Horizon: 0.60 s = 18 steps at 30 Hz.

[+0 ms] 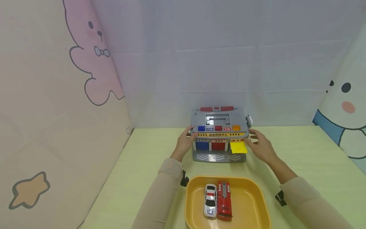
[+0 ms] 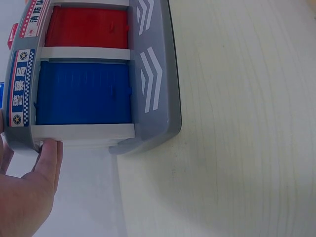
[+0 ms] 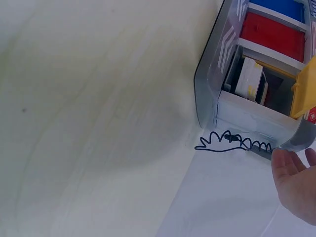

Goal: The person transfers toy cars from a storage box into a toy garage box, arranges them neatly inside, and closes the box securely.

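A grey toy garage (image 1: 218, 156) stands upright at the back of the table, with a blue door (image 2: 84, 94), a red door (image 2: 86, 27) and a raised yellow door (image 1: 238, 147). My left hand (image 1: 183, 144) grips the left end of its roof, fingertips tucked beneath the edge in the left wrist view. At the opposite end my right hand (image 1: 263, 149) holds the roof's edge, its fingertips at the lower corner. Behind the yellow door, a white toy vehicle (image 3: 249, 79) sits inside the bay.
Nearer me, a yellow tray (image 1: 248, 203) contains a white toy police car (image 1: 210, 202) and a red toy fire truck (image 1: 224, 203). A coiled black cord (image 3: 217, 140) hangs at the garage's right side. A pale curtain (image 1: 223, 63) closes off the table's back edge.
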{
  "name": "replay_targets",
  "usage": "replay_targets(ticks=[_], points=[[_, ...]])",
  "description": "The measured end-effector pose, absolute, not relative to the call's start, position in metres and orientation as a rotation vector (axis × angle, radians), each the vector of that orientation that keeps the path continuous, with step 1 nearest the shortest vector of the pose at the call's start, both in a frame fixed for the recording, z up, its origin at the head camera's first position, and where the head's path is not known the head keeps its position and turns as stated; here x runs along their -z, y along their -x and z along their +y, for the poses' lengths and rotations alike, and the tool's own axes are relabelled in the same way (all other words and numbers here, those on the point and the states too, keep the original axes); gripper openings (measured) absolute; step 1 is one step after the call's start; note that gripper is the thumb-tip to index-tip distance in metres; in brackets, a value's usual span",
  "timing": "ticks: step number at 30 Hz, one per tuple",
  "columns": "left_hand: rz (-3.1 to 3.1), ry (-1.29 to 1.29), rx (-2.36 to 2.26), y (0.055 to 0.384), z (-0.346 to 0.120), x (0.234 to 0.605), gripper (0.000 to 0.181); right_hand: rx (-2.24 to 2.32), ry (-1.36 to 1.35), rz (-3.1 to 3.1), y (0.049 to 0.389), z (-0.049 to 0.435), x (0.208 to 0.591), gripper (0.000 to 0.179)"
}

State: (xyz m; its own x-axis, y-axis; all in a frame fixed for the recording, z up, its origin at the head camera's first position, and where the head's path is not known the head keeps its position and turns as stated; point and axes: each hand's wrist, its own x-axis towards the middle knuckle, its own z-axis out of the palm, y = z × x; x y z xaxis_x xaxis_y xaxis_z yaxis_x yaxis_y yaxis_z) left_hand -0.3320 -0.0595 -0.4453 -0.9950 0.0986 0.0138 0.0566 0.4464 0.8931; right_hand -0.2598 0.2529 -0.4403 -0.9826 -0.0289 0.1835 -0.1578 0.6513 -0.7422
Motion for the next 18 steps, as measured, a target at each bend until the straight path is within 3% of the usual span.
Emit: replay_targets(ticks=[18], points=[[2.631, -0.113, -1.637, 0.329, -0.058, 0.443, 0.047, -0.977, -0.405, -2.865, 0.278, 0.244, 0.426, 0.091]])
